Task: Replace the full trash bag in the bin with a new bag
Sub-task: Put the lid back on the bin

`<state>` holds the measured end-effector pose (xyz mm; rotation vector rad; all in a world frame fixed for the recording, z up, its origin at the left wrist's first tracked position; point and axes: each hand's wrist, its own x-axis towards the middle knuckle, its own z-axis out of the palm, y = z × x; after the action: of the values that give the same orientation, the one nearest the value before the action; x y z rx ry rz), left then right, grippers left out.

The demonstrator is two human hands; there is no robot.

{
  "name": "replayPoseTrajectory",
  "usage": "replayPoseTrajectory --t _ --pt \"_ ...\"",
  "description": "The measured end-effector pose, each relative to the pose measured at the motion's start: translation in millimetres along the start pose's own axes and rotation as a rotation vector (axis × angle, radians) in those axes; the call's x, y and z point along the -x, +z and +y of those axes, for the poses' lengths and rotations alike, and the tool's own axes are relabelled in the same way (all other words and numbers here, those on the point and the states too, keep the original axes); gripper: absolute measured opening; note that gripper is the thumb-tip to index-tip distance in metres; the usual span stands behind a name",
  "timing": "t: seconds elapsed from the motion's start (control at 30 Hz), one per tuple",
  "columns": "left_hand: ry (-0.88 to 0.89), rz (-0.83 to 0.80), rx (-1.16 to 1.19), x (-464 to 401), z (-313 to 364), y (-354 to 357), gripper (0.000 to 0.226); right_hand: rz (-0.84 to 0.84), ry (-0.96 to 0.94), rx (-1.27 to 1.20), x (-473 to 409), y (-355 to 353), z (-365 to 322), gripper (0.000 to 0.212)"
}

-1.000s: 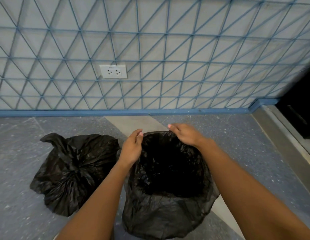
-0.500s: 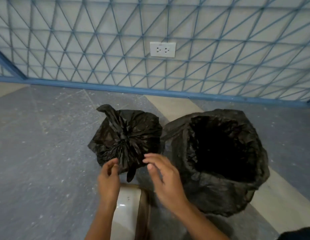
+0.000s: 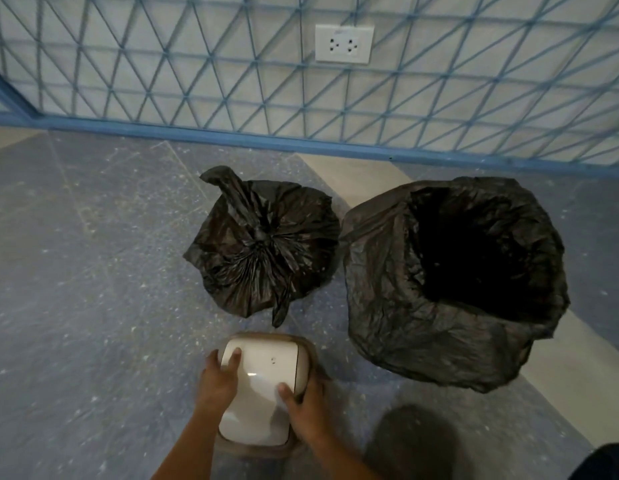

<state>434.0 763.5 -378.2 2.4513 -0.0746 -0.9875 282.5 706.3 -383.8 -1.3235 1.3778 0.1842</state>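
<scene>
Bin lid (image 3: 263, 389): on floor (image 3: 93, 306), near edge; left hand (image 3: 216, 382) and right hand (image 3: 306, 407) fingers curled on its sides. Tied full bag (image 3: 263, 247) just beyond. Lined bin (image 3: 450, 282) right, apart, mouth open.

A second ago both hands were at the rim of the new bag (image 3: 453, 289) lining the bin. Half a second ago they hovered above the bin lid (image 3: 259, 393) on the floor. Now the left hand (image 3: 216, 382) and right hand (image 3: 306, 408) grip that lid by its two sides.
</scene>
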Motion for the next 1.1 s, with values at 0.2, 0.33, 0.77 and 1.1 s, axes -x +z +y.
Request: replayPoseTrajectory --t 0.2,0.33,0.77,1.1 --pt "-0.020 -0.056 -0.058 27.9 21.2 -5.8 0.063 0.138 -0.047 -0.097 27.4 -15.5 -15.3 0.078" --pt "-0.014 -0.042 -0.069 79.3 43.7 -27.3 0.057 0.206 -0.090 -0.041 69.1 -48.7 -31.2 0.076" --pt "0.888 0.207 0.408 206.7 246.1 -69.6 0.064 0.646 -0.619 -0.511 169.7 -252.4 -166.8 0.045" --pt "0.789 -0.243 0.515 177.3 347.5 72.0 0.050 0.628 -0.395 -0.333 70.9 -390.8 -165.2 0.038"
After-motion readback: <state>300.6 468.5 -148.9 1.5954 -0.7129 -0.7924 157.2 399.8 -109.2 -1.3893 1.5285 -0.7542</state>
